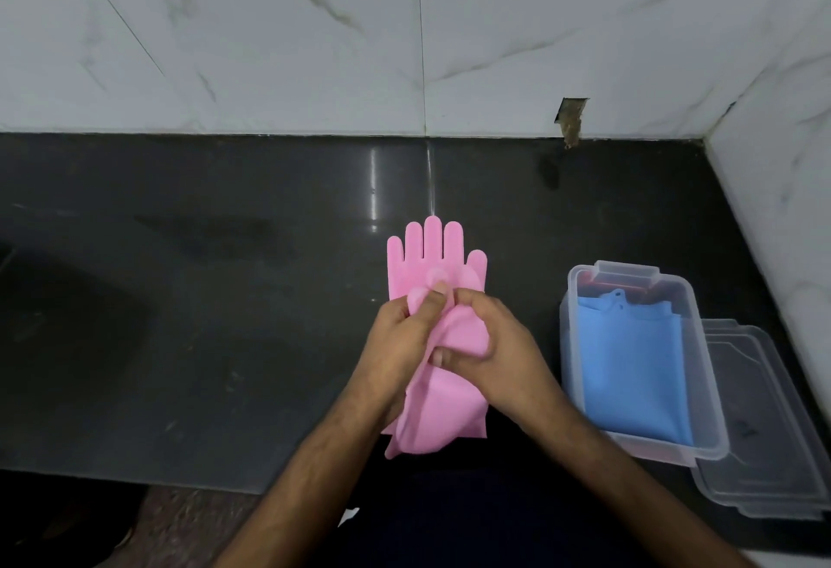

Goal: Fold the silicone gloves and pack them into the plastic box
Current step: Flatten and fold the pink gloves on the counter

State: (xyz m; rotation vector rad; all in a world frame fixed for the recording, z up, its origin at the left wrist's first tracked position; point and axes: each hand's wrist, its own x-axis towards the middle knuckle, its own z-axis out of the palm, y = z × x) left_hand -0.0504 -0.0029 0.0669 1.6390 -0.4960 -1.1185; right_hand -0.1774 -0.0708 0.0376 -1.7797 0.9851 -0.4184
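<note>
A dark, glossy stone bench (225,298) runs beneath a white marble-tiled wall (270,41). In the middle lies a pair of pink silicone gloves (434,253), stacked, fingers pointing toward the wall and cuffs toward the person. The left hand (400,333) pinches a lifted fold of the upper glove near the palm. The right hand (494,351) has its own grip clenched on the same fold, thumb pressing into the pink silicone. To the right stands an open clear plastic box (708,392) with blue gloves (629,369) already folded inside. Its lid (764,455) lies just beside it. To fold well, both hands would likely bring the cuff end evenly over the fingers, edges aligned, then press flat so the springy silicone stays put and fits the box.
</note>
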